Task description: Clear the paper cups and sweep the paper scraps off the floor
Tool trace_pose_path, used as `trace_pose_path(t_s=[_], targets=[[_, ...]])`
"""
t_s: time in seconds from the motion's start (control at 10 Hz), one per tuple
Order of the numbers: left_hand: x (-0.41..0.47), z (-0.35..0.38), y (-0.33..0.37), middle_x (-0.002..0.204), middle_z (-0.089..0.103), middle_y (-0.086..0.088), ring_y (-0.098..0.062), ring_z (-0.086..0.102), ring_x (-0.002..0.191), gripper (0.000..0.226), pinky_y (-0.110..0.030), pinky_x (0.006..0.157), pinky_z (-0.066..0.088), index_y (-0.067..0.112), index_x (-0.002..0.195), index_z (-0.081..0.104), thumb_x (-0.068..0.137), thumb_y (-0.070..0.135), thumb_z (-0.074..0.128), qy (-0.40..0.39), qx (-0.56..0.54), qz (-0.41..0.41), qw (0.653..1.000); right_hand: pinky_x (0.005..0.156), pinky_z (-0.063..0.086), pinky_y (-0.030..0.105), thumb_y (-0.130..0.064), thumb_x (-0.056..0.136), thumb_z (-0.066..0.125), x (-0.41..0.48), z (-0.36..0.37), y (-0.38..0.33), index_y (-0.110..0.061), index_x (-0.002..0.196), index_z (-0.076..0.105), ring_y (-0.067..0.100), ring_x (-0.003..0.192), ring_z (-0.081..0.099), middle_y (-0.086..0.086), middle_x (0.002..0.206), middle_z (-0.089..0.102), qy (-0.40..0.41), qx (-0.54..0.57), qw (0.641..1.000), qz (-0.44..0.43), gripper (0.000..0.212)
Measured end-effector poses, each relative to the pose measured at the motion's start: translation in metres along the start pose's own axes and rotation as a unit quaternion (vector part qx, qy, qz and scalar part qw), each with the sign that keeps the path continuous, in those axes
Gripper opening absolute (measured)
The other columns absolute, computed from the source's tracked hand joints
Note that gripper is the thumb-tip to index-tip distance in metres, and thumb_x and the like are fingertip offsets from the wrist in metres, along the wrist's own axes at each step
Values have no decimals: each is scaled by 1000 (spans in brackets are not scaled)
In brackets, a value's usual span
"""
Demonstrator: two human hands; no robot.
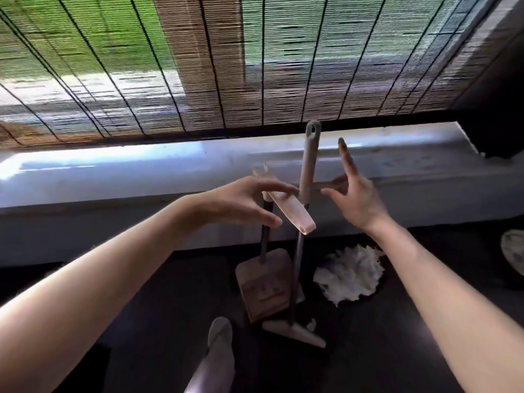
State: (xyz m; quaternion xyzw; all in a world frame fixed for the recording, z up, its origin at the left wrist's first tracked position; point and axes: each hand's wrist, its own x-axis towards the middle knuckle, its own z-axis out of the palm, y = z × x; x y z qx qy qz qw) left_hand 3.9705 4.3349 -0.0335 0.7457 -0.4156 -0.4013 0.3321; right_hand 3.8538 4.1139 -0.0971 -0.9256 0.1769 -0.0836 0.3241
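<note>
Head view, blurred by motion. I log the broom [309,165] standing near upright on the dark floor [141,321], its grey handle top in front of the white ledge [113,171], its head [295,331] at the bottom. Just left of the broom stands the dustpan [263,287]; its beige grip [292,214] tilts towards the broom shaft, and I cannot tell whether the two touch. My left hand [243,202] is left of the broom with fingers straight and spread wide; the fingertips lie across the beige grip and hide part of it, with the thumb below, and whether they press on it is not clear. My right hand [354,197] is just right of the broom, palm towards it, fingers splayed wide and holding nothing; one fingertip is hidden behind the shaft. The paper scraps [351,275] lie in a white heap low and right of the broom, on a dark round shape that I cannot separate from the floor. Below and left of the broom head shows a pale slipper [219,333], cut off at the frame's bottom. Far right of the broom a pale object [513,251] is cut by the edge, not identifiable. Above the broom hangs a bamboo blind [198,66].
</note>
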Motion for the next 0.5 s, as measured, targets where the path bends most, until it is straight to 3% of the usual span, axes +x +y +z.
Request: trace_pose_path(t_s=[0.1, 0.2, 0.3, 0.4, 0.5], targets=[[-4, -2, 5, 133, 51, 14, -1, 42, 124, 58, 5, 91, 25, 40, 127, 50, 78, 21, 76, 2, 7, -8, 1000, 90, 45, 33, -22, 90, 66, -8, -12, 0, -48, 144, -11, 26, 102, 58, 20, 135, 52, 5, 5, 1000, 20, 97], [-14, -3, 13, 132, 47, 18, 8, 38, 120, 58, 4, 90, 23, 44, 127, 49, 80, 22, 75, 21, 26, -24, 999, 92, 50, 42, -22, 89, 66, -17, -25, -1, -50, 142, -10, 23, 92, 59, 15, 107, 61, 4, 15, 999, 33, 97], [-42, 1, 32, 136, 46, 16, 3, 41, 120, 55, -11, 96, 29, 34, 135, 48, 85, 23, 69, 65, 64, -53, 994, 90, 51, 40, -22, 88, 67, -39, -48, -14, -46, 146, -6, 21, 87, 60, 12, 97, 61, 0, 27, 999, 25, 96], [-82, 13, 65, 141, 47, 9, -6, 45, 121, 56, -18, 92, 37, 32, 139, 44, 87, 37, 66, 116, 90, -68, 987, 91, 49, 38, -25, 87, 68, -63, -87, -37, -44, 149, 0, 22, 88, 61, 10, 97, 63, 2, 63, 998, 10, 93], [-117, 23, 109, 152, 33, 2, -15, 27, 140, 70, -28, 113, 19, 27, 147, 31, 86, 48, 61, 182, 207, -74, 959, 86, 53, 37, -44, 81, 65, -96, -142, -70, -40, 151, 8, 20, 90, 66, 5, 101, 65, 14, 117, 993, 4, 90]])
